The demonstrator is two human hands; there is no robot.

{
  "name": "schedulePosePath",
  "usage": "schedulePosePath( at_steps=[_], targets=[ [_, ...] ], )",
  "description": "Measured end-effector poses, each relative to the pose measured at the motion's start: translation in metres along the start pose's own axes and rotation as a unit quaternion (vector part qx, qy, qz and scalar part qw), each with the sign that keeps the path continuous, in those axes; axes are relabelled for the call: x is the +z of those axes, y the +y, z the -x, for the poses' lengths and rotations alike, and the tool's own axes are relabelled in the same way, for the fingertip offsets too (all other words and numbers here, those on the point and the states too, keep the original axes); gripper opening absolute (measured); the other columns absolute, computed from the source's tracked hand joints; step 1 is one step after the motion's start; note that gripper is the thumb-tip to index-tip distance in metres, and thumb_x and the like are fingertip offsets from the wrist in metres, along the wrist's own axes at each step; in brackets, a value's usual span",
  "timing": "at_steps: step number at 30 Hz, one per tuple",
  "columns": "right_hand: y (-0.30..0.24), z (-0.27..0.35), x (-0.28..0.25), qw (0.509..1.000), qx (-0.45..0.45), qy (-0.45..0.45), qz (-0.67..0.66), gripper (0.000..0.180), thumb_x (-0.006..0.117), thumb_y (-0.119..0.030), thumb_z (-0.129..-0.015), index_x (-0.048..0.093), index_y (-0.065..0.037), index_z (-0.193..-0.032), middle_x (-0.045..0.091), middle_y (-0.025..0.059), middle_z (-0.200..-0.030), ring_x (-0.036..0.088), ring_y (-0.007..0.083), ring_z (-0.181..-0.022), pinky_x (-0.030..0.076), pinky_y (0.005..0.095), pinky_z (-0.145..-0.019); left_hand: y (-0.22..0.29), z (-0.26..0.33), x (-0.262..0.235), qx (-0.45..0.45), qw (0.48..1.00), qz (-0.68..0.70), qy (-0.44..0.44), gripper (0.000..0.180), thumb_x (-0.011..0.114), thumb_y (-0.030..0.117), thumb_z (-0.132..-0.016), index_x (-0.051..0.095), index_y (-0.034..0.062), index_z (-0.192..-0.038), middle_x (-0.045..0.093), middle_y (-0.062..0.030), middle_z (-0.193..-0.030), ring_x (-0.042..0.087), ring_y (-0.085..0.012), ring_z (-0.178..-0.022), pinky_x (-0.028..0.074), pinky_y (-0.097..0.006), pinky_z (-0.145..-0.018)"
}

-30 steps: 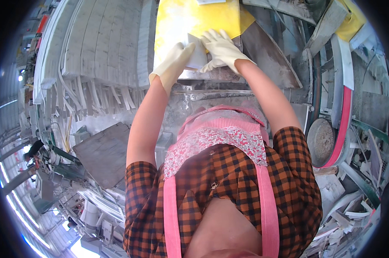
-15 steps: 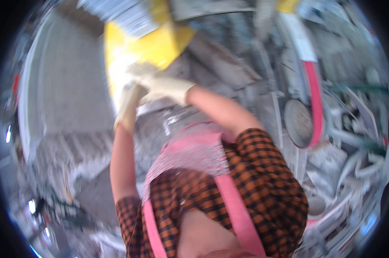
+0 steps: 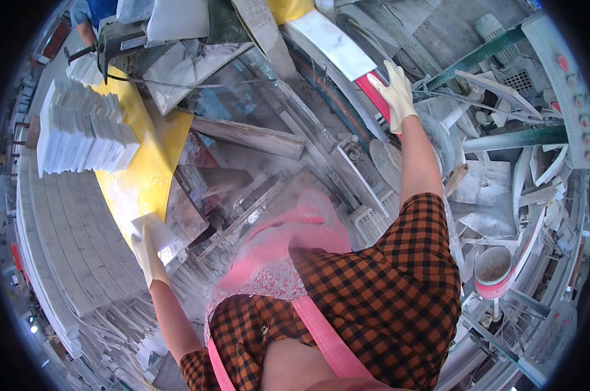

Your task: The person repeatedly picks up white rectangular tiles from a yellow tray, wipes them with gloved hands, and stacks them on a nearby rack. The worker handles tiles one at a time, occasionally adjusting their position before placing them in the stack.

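Observation:
My left hand (image 3: 146,251), in a cream glove, grips a small white square tile (image 3: 154,228) at the near end of a yellow sheet (image 3: 129,186). Farther up on that sheet rise stacks of thin white tiles (image 3: 86,133). On my right, my gloved right hand (image 3: 397,96) reaches out over a red belt (image 3: 375,98), fingers spread and nothing seen in its grasp. Just beyond its fingertips, a white marbled strip of tiles (image 3: 334,45) lies along the same belt. Whether the palm touches the belt cannot be made out.
Long grey slabs (image 3: 63,241) are piled on the left. A control panel with red buttons (image 3: 568,85) stands far right, near green metal bars (image 3: 516,139). A dusty round wheel (image 3: 386,159) sits below the belt. Another person's arm (image 3: 85,32) shows at top left.
Both hands were together over the yellow sheet. My right hand has swung right to the red belt, while the left stays by the sheet with a tile. My view has turned.

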State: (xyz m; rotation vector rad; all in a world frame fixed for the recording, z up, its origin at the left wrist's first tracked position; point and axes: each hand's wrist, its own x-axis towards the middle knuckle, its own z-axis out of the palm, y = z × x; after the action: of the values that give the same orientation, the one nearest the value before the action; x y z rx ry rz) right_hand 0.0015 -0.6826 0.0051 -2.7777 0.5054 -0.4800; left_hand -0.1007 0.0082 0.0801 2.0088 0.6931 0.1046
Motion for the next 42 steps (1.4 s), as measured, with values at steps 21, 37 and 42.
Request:
schedulePosePath(
  at_steps=[21,37,42],
  targets=[
    [-0.006,-0.024,-0.011,0.904,-0.404,-0.132,0.041,0.078,0.075,-0.010,-0.076,0.046,-0.002,-0.148,0.047,0.0184,-0.152,0.040,0.0353,-0.143,0.031,0.0438,-0.119,-0.004,0.001,0.007,-0.002,0.999,0.038,0.011,0.028,0.062,0.028,-0.097,0.069,0.0058,-0.112,0.068,-0.0018,-0.098,0.065,-0.0115,-0.087,0.052,-0.029,-0.075],
    [-0.165,0.012,-0.022,0.917,-0.001,-0.189,-0.351,0.057,0.055,-0.034,-0.103,0.047,0.006,-0.143,0.056,0.0222,-0.140,0.058,0.0319,-0.117,0.045,0.0382,-0.103,0.003,0.001,0.010,-0.070,0.986,-0.089,0.124,0.056,0.057,0.037,-0.086,0.063,-0.0039,-0.123,0.066,-0.0282,-0.117,0.065,-0.0391,-0.111,0.049,-0.045,-0.096],
    [-0.367,0.131,0.015,0.826,-0.264,-0.240,-0.436,0.035,0.044,-0.015,-0.105,0.063,0.008,-0.124,0.067,0.0189,-0.117,0.064,0.0299,-0.110,0.049,0.0412,-0.097,0.009,0.000,0.007,0.020,0.972,-0.103,0.210,0.039,0.058,0.028,-0.092,0.072,-0.0075,-0.095,0.069,-0.0323,-0.092,0.070,-0.0465,-0.087,0.054,-0.050,-0.081]
  ],
)
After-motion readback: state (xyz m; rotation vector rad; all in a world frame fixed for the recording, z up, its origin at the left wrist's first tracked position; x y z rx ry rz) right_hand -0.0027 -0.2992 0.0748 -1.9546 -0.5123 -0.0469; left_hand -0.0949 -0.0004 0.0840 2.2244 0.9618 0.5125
